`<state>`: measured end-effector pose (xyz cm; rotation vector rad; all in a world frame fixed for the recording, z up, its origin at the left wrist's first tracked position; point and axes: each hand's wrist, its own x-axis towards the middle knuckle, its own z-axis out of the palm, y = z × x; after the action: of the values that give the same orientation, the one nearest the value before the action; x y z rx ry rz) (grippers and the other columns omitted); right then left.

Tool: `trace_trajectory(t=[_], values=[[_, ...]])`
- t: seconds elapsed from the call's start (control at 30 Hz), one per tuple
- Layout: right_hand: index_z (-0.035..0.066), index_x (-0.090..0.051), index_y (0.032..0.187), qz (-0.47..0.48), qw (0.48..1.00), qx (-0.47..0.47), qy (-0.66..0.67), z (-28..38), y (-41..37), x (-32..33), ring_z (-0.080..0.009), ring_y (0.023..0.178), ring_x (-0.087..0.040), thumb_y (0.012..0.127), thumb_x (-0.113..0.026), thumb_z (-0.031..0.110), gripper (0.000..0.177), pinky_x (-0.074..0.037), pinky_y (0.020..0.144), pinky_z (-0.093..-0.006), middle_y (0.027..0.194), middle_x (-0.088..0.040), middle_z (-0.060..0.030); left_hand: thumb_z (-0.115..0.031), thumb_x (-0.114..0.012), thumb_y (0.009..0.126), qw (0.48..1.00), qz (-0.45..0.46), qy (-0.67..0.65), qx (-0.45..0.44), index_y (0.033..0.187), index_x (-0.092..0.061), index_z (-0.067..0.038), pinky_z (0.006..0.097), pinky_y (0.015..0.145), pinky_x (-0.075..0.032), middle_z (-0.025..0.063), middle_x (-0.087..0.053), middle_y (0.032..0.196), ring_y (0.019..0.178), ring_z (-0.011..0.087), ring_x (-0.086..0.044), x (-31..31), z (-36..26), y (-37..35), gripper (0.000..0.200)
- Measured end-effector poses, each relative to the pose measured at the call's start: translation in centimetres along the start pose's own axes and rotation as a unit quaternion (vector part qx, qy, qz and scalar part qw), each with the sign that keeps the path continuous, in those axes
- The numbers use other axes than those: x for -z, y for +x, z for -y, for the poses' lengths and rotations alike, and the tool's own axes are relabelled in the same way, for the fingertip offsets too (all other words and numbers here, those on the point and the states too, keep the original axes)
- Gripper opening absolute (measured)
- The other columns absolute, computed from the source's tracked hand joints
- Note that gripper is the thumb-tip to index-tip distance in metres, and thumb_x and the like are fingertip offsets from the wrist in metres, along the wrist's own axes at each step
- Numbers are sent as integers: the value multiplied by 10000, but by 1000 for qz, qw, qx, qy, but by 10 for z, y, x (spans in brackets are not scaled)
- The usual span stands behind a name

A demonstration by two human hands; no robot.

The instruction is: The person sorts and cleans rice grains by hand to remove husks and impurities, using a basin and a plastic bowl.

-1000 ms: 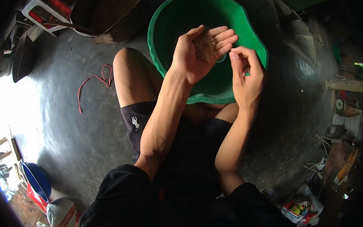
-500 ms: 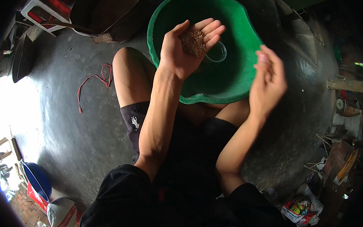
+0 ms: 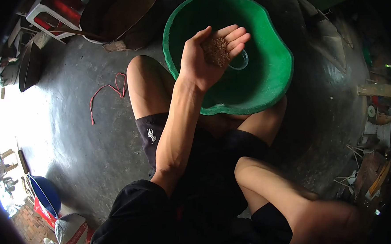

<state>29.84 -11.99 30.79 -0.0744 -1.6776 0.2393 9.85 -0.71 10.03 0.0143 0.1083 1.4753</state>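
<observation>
My left hand (image 3: 197, 68) is held palm up with its fingers extended, over the near left part of a green plastic tub (image 3: 271, 75). A small heap of brown grains (image 3: 215, 51) rests on the palm. Inside the tub, partly behind the fingers, lies a clear round plastic piece (image 3: 244, 62), perhaps a cup or lid. The tub stands between my bent legs. Far from it, at the lower right, my right hand (image 3: 331, 222) is smeared by motion and dark, so its fingers cannot be made out.
A large dark pan (image 3: 141, 19) with brown contents stands at the upper left beside a red and white stool (image 3: 55, 15). Red string (image 3: 101, 88) lies on the floor. A blue bucket (image 3: 46, 193) and a white sack (image 3: 70, 230) are lower left. Wood scraps (image 3: 372, 173) line the right.
My right hand has swung from beside the tub's right rim down to the lower right. My left hand still holds the grains over the tub, and the whole view has shifted slightly.
</observation>
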Motion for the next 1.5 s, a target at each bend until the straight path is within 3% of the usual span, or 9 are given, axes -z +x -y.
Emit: trace_trajectory(t=[0.27, 0.37, 0.57, 0.67, 0.77, 0.83, 0.93, 1.1, 1.5], values=[[172, -441, 819, 79, 993, -66, -49, -2, 2, -8, -24, 550, -391, 949, -439, 356, 225, -328, 520, -180, 674, -410, 97, -258, -259, 1019, 1000, 1, -13, 12, 1325, -399, 162, 438, 1025, -469, 304, -528, 1299, 1202, 405, -548, -2, 2, 0, 539], [179, -445, 820, 20, 993, -71, 93, -7, -5, -8, -25, 552, -396, 960, -429, 369, 237, -337, 520, -184, 657, -403, 102, -257, -260, 1018, 1000, 11, -16, 13, 1329, -395, 164, 438, 1027, -467, 303, -527, 1300, 1202, 405, -549, -1, 1, 0, 540], [198, -463, 855, 144, 949, -116, -255, 17, -1, 13, -30, 564, -405, 971, -424, 411, 246, -352, 520, -197, 676, -401, 89, -227, -282, 1018, 999, 27, -15, 13, 1350, -370, 170, 452, 1068, -434, 306, -481, 1354, 1272, 412, -487, 2, 1, 0, 525], [208, -480, 1068, -10, 998, -43, -43, -18, -18, 2, -65, 610, -437, 976, -385, 566, 381, -371, 530, -212, 691, -391, 86, -226, -278, 1018, 999, 22, -19, 15, 1351, -369, 170, 451, 1070, -432, 306, -477, 1358, 1278, 411, -481, 0, 1, -1, 525], [51, -584, 862, -36, 988, -150, -14, -41, -40, 4, -136, 599, -411, 1005, -362, 462, 489, -328, 535, -275, 688, -474, -3, -223, -284, 1016, 1000, 20, -5, 7, 1350, -370, 171, 454, 1079, -422, 300, -479, 1360, 1279, 411, -480, -3, 2, -2, 523], [50, -658, 971, -9, 951, -269, -154, -52, -57, -19, -117, 643, -481, 1005, -445, 306, 335, -362, 544, -261, 765, -564, -15, -224, -289, 1014, 1000, 17, -5, 12, 1348, -374, 168, 455, 1085, -414, 296, -485, 1356, 1277, 408, -483, -4, 3, 0, 523], [39, -681, 1000, 174, 885, -368, -226, -88, -75, -37, -110, 653, -551, 872, -655, 47, 131, -414, 537, -248, 855, -628, -59, -231, -296, 1011, 999, 17, -1, 28, 1342, -391, 158, 458, 1093, -399, 285, -505, 1344, 1274, 397, -490, -5, 5, 0, 520], [50, -650, 953, 247, 850, -398, -242, -128, -113, -49, -240, 700, -612, 859, -665, 46, 95, -475, 595, -341, 849, -619, -79, -263, -283, 1016, 999, -2, 27, 42, 1323, -441, 123, 443, 1077, -400, 251, -556, 1305, 1248, 361, -527, -16, 13, -4, 517], [52, -669, 955, 261, 861, -373, -226, -137, -128, -45, -268, 753, -644, 840, -686, 44, 117, -504, 633, -361, 854, -635, -93, -262, -268, 1021, 998, -11, 22, 58, 1307, -457, 121, 426, 1088, -393, 250, -568, 1286, 1223, 361, -543, -17, 19, -2, 514]])
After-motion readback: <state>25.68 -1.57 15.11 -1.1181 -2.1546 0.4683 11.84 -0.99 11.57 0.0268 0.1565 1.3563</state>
